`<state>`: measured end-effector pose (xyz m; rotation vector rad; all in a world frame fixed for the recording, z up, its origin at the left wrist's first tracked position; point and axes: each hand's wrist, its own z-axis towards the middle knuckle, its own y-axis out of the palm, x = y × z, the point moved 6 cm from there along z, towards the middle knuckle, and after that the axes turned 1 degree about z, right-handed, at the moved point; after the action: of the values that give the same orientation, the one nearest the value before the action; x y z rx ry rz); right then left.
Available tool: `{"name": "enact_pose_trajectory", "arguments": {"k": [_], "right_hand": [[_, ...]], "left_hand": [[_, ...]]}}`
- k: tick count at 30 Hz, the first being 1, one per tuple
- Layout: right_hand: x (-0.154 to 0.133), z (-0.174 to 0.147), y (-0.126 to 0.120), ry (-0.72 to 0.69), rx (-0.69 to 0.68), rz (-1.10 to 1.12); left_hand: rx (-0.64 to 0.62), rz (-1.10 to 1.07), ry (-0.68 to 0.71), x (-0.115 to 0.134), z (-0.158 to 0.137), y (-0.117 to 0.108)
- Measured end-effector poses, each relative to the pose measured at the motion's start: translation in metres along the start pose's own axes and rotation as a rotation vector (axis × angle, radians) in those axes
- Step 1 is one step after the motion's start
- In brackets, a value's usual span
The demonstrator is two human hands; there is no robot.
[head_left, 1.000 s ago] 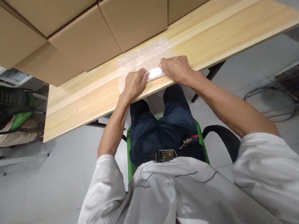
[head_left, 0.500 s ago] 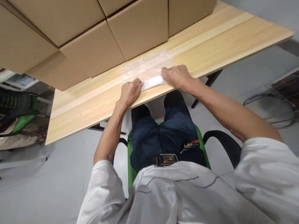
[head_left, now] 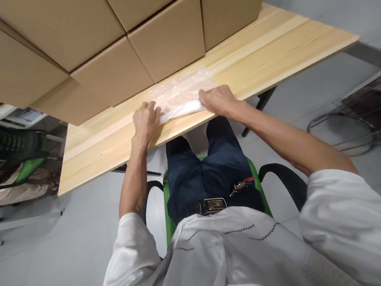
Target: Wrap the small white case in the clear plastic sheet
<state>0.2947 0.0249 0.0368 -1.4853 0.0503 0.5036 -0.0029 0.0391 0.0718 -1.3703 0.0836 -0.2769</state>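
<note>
Clear plastic sheet (head_left: 182, 90) lies on wooden table (head_left: 288, 41) along near edge, before cardboard boxes (head_left: 171, 38); right hand (head_left: 219, 99), fingers curled, grips right end; left hand (head_left: 146, 120) at left end, fingers bent, grip unclear.

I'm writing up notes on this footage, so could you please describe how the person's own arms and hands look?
The left hand and right hand show no glove, watch or bracelet. The forearms are bare; loose white short sleeves end near the elbows.

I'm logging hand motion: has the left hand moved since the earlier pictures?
Yes: the left hand has shifted left along the table, toward the table's left end.
</note>
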Motion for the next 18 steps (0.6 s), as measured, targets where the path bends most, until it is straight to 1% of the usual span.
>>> {"name": "enact_pose_trajectory", "arguments": {"k": [2, 4, 6, 8, 10, 12, 14, 18], "right_hand": [[0.001, -0.002, -0.002, 0.035, 0.028, -0.039], [0.002, -0.004, -0.002, 0.056, 0.039, -0.069], [0.004, -0.006, 0.0, 0.063, 0.036, -0.089], [0.006, -0.007, 0.001, 0.066, 0.038, -0.096], [0.009, -0.007, 0.001, 0.065, 0.053, -0.075], [0.014, -0.006, -0.001, 0.074, 0.074, -0.039], [0.02, -0.006, -0.003, 0.097, 0.096, -0.011], [0.032, -0.005, -0.009, 0.142, 0.108, 0.005]], "left_hand": [[0.047, -0.02, 0.093, 0.022, -0.001, -0.004], [0.041, -0.081, 0.236, 0.054, -0.002, 0.002], [-0.023, -0.153, 0.375, 0.085, -0.002, 0.018], [-0.089, -0.177, 0.452, 0.106, -0.003, 0.038], [-0.12, -0.189, 0.455, 0.115, -0.005, 0.054], [-0.121, -0.204, 0.427, 0.113, -0.006, 0.062], [-0.119, -0.216, 0.412, 0.109, -0.007, 0.063], [-0.126, -0.219, 0.414, 0.106, -0.007, 0.06]]}}
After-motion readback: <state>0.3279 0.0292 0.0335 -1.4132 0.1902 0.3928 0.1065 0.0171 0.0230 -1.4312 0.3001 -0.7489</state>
